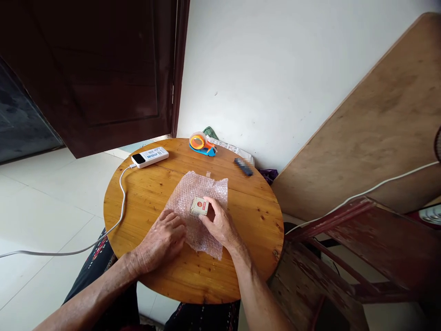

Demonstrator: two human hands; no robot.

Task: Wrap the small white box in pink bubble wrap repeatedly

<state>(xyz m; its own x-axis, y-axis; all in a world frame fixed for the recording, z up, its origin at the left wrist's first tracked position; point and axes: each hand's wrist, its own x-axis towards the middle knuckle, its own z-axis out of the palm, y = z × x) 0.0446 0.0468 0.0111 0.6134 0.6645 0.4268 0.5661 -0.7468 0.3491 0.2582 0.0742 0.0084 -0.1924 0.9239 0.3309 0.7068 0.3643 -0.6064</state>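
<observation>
Your right hand [220, 223] pinches the small printed carton [200, 206] between thumb and fingers, gripping its right side. Your left hand [168, 234] has its fingers bent and bunched at the left edge of the bubble wrap sheet [204, 235]; can't tell whether they pinch the plastic or only press on it.

Head view, the only one. The carton is over the middle of the sheet; can't tell if it rests there or sits slightly lifted in your grip. The sheet lies spread on the round wooden table [255, 216], running from the middle toward the near edge.

Progress, as a judgement: early. Done: sheet opened out, carton brought over it. Not done: no bubble wrap folded over the carton, no tape seen across it. A small clear strip, maybe tape, shows at the sheet's far edge. The blue-and-orange tape dispenser [206, 150] stands by the table's far edge, well apart from both your hands.

Containers: carton looks closed on the faces that show; contents hidden. Dispenser carries a tape roll. Nothing else here clearly holds anything.

Also on the table: white power bank [150, 157] near the far-left edge, white cable [123, 197] plugged in and hanging over the left edge; dark slim object [243, 167], pixelated, near the far-right edge.
</observation>
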